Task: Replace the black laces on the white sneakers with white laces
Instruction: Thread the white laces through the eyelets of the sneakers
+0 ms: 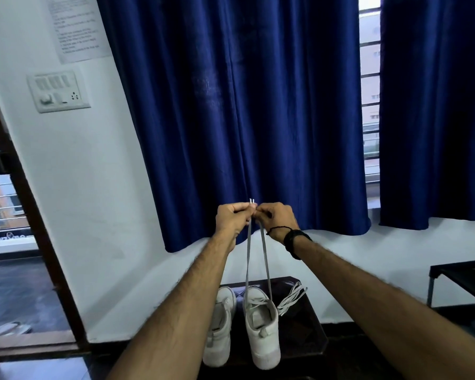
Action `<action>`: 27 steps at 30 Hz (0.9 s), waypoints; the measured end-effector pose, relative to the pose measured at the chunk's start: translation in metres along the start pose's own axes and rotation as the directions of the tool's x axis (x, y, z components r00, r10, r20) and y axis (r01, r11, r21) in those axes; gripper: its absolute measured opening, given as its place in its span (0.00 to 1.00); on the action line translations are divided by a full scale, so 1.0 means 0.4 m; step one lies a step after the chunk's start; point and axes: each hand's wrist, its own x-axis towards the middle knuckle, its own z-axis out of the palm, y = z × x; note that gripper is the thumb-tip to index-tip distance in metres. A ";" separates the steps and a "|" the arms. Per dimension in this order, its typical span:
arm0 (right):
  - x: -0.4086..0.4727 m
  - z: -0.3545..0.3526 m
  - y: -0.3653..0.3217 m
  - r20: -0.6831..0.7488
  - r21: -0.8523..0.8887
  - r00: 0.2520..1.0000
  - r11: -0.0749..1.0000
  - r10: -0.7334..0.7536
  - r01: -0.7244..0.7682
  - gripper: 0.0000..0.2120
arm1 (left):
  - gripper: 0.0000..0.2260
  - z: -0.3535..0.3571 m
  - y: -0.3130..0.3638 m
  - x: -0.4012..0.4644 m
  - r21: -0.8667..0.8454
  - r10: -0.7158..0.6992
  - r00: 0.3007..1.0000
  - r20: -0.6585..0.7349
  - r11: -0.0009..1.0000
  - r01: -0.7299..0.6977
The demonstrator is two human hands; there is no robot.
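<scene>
Two white sneakers stand on a dark low table (pixel 307 333). The right sneaker (pixel 261 333) has a white lace (pixel 248 259) threaded near its toe end, and both strands rise taut to my hands. My left hand (pixel 232 219) and my right hand (pixel 277 219) are held together high above the shoes, each pinching one lace end, the two white tips side by side. The left sneaker (pixel 220 333) shows no lace. A second white lace (pixel 291 298) lies bundled on the table to the right of the shoes. No black lace is in view.
A blue curtain (pixel 231 105) hangs right behind my hands. A white wall with a switch panel (pixel 58 91) is to the left, beside an open doorway (pixel 8 256). Another dark table (pixel 466 281) stands at the right.
</scene>
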 end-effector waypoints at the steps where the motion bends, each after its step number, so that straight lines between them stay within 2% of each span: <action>1: 0.000 -0.002 0.001 0.001 0.002 1.000 1.000 -0.001 0.001 0.12 | 0.07 0.003 -0.001 0.001 -0.004 -0.001 1.000 -0.004 1.000 0.001; 4: -0.001 0.001 0.005 -0.037 0.021 0.999 1.000 0.022 -0.021 0.09 | 0.06 0.014 0.002 0.002 0.000 0.002 1.000 -0.014 1.000 -0.002; 8: -0.074 0.030 0.031 -0.277 -0.025 0.960 0.999 0.031 -0.040 0.10 | 0.05 0.018 0.010 0.006 -0.005 -0.006 0.999 -0.043 1.000 0.006; 9: -0.110 0.048 0.049 -0.249 -0.086 0.968 0.996 -0.004 -0.018 0.10 | 0.05 0.018 0.008 0.007 -0.019 -0.014 0.999 -0.052 1.000 0.013; 10: -0.146 0.073 0.076 -0.155 -0.170 0.987 0.985 -0.035 0.009 0.11 | 0.05 0.019 0.006 0.005 -0.030 -0.025 0.998 -0.064 0.999 0.023; 12: -0.214 0.132 0.137 0.106 -0.338 0.994 0.938 -0.038 0.072 0.13 | 0.04 0.021 0.004 0.002 -0.042 -0.030 0.996 -0.089 0.999 0.026; 14: -0.272 0.189 0.192 0.297 -0.441 0.952 0.894 0.067 0.075 0.19 | 0.04 0.023 0.005 0.000 -0.048 -0.029 0.995 -0.099 0.999 0.024; 17: -0.346 0.261 0.249 0.492 -0.448 0.846 0.893 0.205 0.044 0.30 | 0.03 0.023 0.011 -0.003 -0.073 -0.037 0.993 -0.110 0.997 0.029; 21: -0.405 0.324 0.303 0.586 -0.427 0.763 0.904 0.272 0.005 0.34 | 0.05 0.020 0.020 -0.004 -0.118 -0.049 0.994 -0.100 0.992 0.037; 27: -0.398 0.354 0.325 0.578 -0.452 0.765 0.892 0.285 0.009 0.33 | 0.04 0.015 0.052 0.012 -0.100 -0.005 0.990 -0.139 0.995 -0.009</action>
